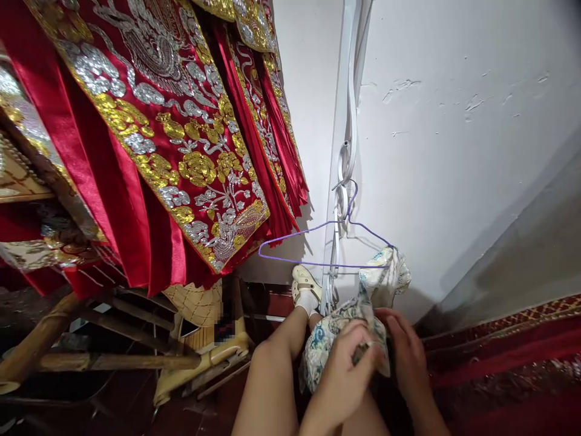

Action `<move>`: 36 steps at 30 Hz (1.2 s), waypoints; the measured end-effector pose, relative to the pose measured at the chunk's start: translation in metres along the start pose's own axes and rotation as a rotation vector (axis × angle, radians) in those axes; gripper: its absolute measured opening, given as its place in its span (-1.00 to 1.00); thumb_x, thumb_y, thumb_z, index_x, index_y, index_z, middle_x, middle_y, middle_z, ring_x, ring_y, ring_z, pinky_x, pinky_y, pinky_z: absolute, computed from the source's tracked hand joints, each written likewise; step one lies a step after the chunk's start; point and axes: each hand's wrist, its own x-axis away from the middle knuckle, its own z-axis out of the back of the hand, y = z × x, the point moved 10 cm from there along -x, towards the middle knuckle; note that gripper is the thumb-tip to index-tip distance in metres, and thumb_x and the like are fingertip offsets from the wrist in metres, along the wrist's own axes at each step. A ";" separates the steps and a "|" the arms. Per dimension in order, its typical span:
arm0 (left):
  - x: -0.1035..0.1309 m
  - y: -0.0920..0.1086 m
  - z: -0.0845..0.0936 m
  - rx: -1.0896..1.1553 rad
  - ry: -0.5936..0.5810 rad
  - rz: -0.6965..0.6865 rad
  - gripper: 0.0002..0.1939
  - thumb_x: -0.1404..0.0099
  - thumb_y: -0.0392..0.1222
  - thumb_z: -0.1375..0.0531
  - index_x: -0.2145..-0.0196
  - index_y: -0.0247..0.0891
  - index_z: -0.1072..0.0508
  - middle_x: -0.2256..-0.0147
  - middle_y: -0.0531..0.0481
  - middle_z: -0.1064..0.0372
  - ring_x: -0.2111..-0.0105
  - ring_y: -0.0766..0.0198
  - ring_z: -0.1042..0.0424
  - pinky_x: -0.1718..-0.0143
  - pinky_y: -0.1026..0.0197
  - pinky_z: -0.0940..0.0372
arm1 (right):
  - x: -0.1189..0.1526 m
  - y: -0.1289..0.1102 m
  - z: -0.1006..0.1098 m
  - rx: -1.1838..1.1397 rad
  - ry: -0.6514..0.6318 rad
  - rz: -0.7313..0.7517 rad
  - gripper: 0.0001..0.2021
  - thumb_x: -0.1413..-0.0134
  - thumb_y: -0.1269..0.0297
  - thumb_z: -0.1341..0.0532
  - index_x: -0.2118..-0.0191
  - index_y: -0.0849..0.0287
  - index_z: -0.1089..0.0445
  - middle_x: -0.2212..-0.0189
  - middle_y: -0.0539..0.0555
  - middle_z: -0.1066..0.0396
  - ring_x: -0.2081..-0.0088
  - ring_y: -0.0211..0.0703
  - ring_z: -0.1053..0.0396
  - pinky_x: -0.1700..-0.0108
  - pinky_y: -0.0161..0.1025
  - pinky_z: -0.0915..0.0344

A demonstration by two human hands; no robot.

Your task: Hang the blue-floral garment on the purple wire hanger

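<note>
A purple wire hanger (313, 264) hangs by its hook from a white strap on the wall. Over its right end is bunched part of a white floral garment (322, 342), with blue and green patterning; the rest droops over my lap. My left hand (351, 357) is closed on the garment's cloth, thumb and fingers pinched together. On the cloth's right edge, my right hand (403, 342) has curled fingers gripping it, the fingertips partly hidden. I cannot make out what kind of garment it is.
Red costumes with gold and silver embroidery (195, 151) hang at the left. Below them stand bamboo chairs (122, 362). A white strap (350, 91) runs down the pale wall (445, 157). Red trimmed fabric (508, 357) lies at the lower right. My foot wears a cream clog (305, 284).
</note>
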 end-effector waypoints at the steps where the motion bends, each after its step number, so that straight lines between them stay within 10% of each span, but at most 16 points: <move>1: 0.001 0.002 -0.006 -0.061 -0.059 -0.011 -0.83 -0.41 -0.16 -0.15 0.35 -0.22 -0.42 0.18 -0.09 -0.34 0.08 0.13 -0.33 -0.04 0.13 -0.20 | -0.001 0.005 -0.005 0.011 -0.072 -0.049 -0.65 0.10 -0.08 -0.40 0.26 0.06 -0.54 0.19 0.10 -0.56 0.08 0.06 -0.45 0.07 -0.15 -0.37; 4: 0.004 0.004 -0.013 -0.202 -0.156 -0.046 -0.90 -0.38 -0.21 -0.17 0.25 -0.19 -0.50 0.11 -0.15 -0.36 -0.01 0.06 -0.33 -0.10 0.06 -0.22 | 0.012 0.039 -0.009 -0.069 -0.182 -0.298 -0.48 0.37 -0.14 -0.50 0.22 0.01 -0.57 0.15 0.11 -0.57 0.00 0.12 -0.45 0.03 -0.11 -0.39; 9: 0.005 0.005 0.011 -0.247 -0.169 -0.048 -0.66 -0.37 -0.24 -0.18 -0.09 -0.12 -0.42 -0.08 -0.18 -0.33 -0.16 0.07 -0.29 -0.22 0.04 -0.18 | 0.064 0.057 -0.047 -0.238 -0.531 -0.733 -0.48 0.04 -0.33 -0.26 0.27 0.06 -0.58 0.40 0.12 -0.53 0.18 0.07 -0.51 0.08 -0.04 -0.42; 12: 0.006 0.006 0.020 -0.303 -0.275 -0.097 -0.69 -0.45 -0.19 -0.05 -0.08 -0.14 -0.43 -0.04 -0.14 -0.43 -0.07 0.11 -0.40 -0.13 0.10 -0.26 | 0.068 0.015 -0.072 -0.072 -0.831 -0.601 -0.62 0.16 -0.12 -0.42 0.32 0.08 -0.58 0.41 0.10 -0.51 0.23 0.09 -0.49 0.06 -0.03 -0.40; 16: 0.026 -0.006 0.015 -0.528 -0.551 -0.178 -0.74 -0.40 -0.05 -0.14 0.39 -0.12 -0.54 0.50 0.05 -0.44 0.50 0.25 -0.43 0.34 0.26 -0.33 | 0.057 -0.040 -0.080 0.321 -1.101 -0.330 -0.76 0.27 0.26 -0.50 0.36 0.16 -0.59 0.44 0.06 -0.51 0.37 0.00 -0.42 0.28 -0.15 -0.40; 21: 0.033 -0.025 0.063 -0.939 -0.422 -0.067 -0.68 0.14 -0.02 -0.51 0.61 -0.11 -0.45 0.64 0.06 -0.34 0.60 0.13 -0.38 0.42 0.16 -0.28 | 0.019 -0.081 -0.063 0.439 -0.960 -0.139 -0.93 0.17 0.32 -0.41 0.52 0.19 -0.56 0.51 0.07 -0.51 0.49 -0.03 -0.40 0.46 -0.24 -0.30; 25: 0.013 -0.011 0.134 -1.097 -0.157 0.106 -0.82 -0.01 -0.19 -0.41 0.36 -0.09 -0.58 0.35 -0.12 -0.55 0.30 -0.08 -0.50 0.23 0.05 -0.30 | -0.038 -0.107 -0.059 0.547 -0.592 0.171 -0.87 0.10 0.29 -0.31 0.36 0.11 -0.60 0.34 0.08 -0.57 0.30 0.05 -0.46 0.34 -0.23 -0.31; 30: -0.010 0.018 0.192 -1.348 -0.031 0.256 -0.89 -0.27 -0.18 -0.20 0.39 -0.18 -0.51 0.24 -0.19 -0.53 0.13 -0.08 -0.40 0.12 0.04 -0.26 | -0.095 -0.082 -0.084 0.586 -0.336 0.238 -0.50 0.00 0.20 -0.25 -0.13 0.03 -0.43 0.11 0.11 -0.53 0.18 0.01 -0.43 0.25 -0.23 -0.27; 36: -0.022 0.032 0.215 -1.485 0.037 0.226 -0.79 -0.36 -0.23 -0.06 0.22 -0.24 -0.50 0.01 -0.20 -0.50 0.05 -0.12 -0.40 0.01 -0.04 -0.26 | -0.103 -0.048 -0.109 0.587 -0.386 0.271 -0.78 -0.05 0.17 -0.13 0.55 0.09 -0.20 0.62 -0.09 -0.15 0.49 -0.20 -0.13 0.41 -0.28 -0.06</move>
